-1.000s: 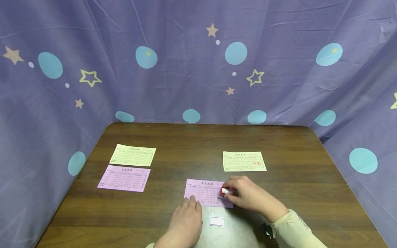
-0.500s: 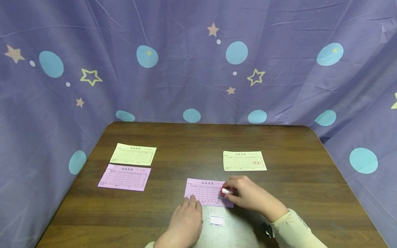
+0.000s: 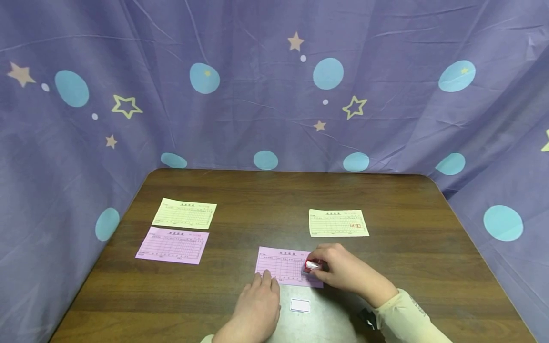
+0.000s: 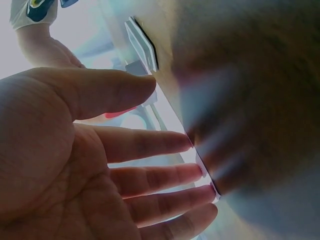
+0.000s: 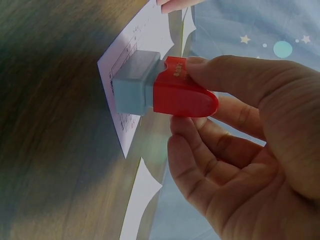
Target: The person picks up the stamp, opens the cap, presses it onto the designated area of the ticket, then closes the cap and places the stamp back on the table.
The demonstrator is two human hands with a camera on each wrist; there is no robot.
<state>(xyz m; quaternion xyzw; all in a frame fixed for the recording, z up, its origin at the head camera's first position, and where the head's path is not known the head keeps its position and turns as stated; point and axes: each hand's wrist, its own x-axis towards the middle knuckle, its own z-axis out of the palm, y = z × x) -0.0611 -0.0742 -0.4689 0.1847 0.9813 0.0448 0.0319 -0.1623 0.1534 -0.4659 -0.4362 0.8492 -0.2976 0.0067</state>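
Observation:
A pink receipt slip lies at the front middle of the table. The fingertips of my left hand rest on its lower left edge, fingers straight; the left wrist view shows the thumb held apart from them. My right hand pinches a self-inking stamp by its red handle between thumb and fingers. The stamp's grey base stands on the right part of the pink slip, covering the print under it. Just in front of the slip lies a small white rectangular piece with a dark rim.
A yellow slip with a red stamped mark lies behind the right hand. At the left, another yellow slip lies behind a second pink slip. A small black item sits by the right sleeve. A patterned curtain surrounds the table.

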